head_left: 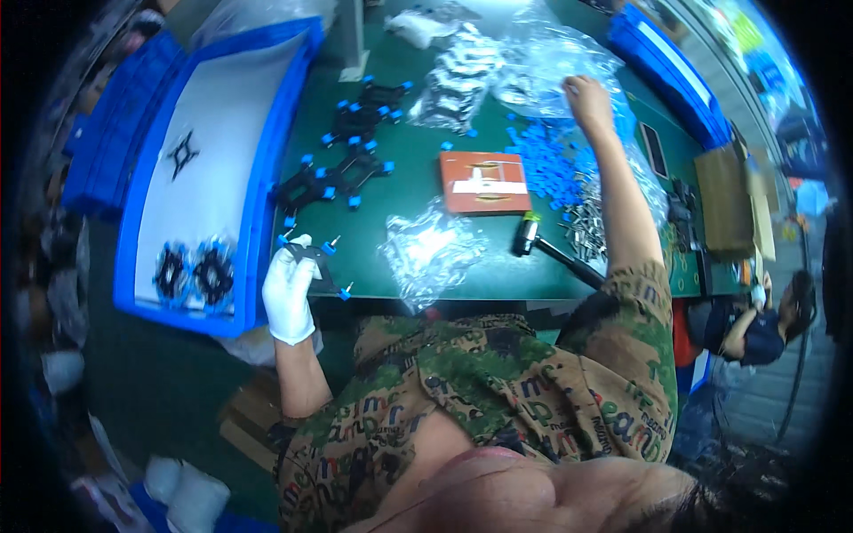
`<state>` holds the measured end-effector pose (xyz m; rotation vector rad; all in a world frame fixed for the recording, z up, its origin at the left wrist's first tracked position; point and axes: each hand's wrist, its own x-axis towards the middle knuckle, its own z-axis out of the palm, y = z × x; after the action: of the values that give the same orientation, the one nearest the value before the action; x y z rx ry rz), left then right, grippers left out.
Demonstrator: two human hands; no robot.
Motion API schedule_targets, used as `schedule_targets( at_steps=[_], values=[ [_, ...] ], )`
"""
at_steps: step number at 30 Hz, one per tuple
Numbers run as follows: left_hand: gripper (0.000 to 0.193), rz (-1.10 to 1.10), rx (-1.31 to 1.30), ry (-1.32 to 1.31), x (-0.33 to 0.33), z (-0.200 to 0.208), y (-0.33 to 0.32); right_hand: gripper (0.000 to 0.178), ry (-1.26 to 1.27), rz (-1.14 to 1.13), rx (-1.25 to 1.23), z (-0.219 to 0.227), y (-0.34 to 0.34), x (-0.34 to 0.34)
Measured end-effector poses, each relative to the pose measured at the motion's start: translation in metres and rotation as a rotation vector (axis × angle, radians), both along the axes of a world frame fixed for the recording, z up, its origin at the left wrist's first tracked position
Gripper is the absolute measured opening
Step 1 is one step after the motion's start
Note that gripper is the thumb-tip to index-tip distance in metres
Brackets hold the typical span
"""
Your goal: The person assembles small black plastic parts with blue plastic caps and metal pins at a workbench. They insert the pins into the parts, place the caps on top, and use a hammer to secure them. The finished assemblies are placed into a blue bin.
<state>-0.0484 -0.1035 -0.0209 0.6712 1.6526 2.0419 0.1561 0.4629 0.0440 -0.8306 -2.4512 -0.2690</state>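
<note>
My left hand (289, 298), in a white glove, grips a black X-shaped frame (313, 259) with blue caps on its arm tips, at the near edge of the green table (400, 191). My right hand (588, 99), bare, reaches far across the table and rests on a clear plastic bag (542, 62), just beyond a heap of small blue caps (544, 160). Whether it holds anything I cannot tell. Several finished black frames with blue caps (342, 147) lie in the middle of the table.
A blue tray (267, 178) with a white liner, holding black frames, stands at the left. An orange box (484, 182), a black mallet (542, 244), metal pins (586, 226) and crumpled clear bags (426, 249) lie nearby. Another person (760, 324) sits at right.
</note>
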Motion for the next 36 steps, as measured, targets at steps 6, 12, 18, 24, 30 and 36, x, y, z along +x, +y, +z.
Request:
schedule_targets(
  at_steps=[6, 12, 18, 24, 30, 36],
  values=[
    [0.038, 0.124, 0.142, -0.11, 0.01, -0.005, -0.045, 0.025, 0.707, 0.466, -0.863, 0.022, -0.122, -0.004],
    [0.036, 0.15, 0.275, -0.16, -0.004, 0.015, -0.044, 0.021, 0.378, 0.913, -0.286, 0.044, -0.29, -0.101],
    [0.036, 0.129, 0.192, 0.043, -0.004, 0.037, -0.033, 0.022, 0.007, 1.017, 0.173, 0.029, -0.294, -0.154],
    [0.033, 0.026, 0.133, 0.026, -0.01, 0.039, -0.006, 0.04, -0.194, 1.062, -0.153, 0.007, -0.264, -0.127],
    [0.035, -0.105, 0.155, 0.208, -0.044, 0.076, 0.061, 0.043, -0.253, 1.158, -0.362, -0.007, -0.263, -0.129],
    [0.022, -0.248, 0.081, -0.106, -0.079, 0.07, 0.108, 0.037, -0.277, 1.132, -0.283, -0.011, -0.266, -0.128]
  ],
)
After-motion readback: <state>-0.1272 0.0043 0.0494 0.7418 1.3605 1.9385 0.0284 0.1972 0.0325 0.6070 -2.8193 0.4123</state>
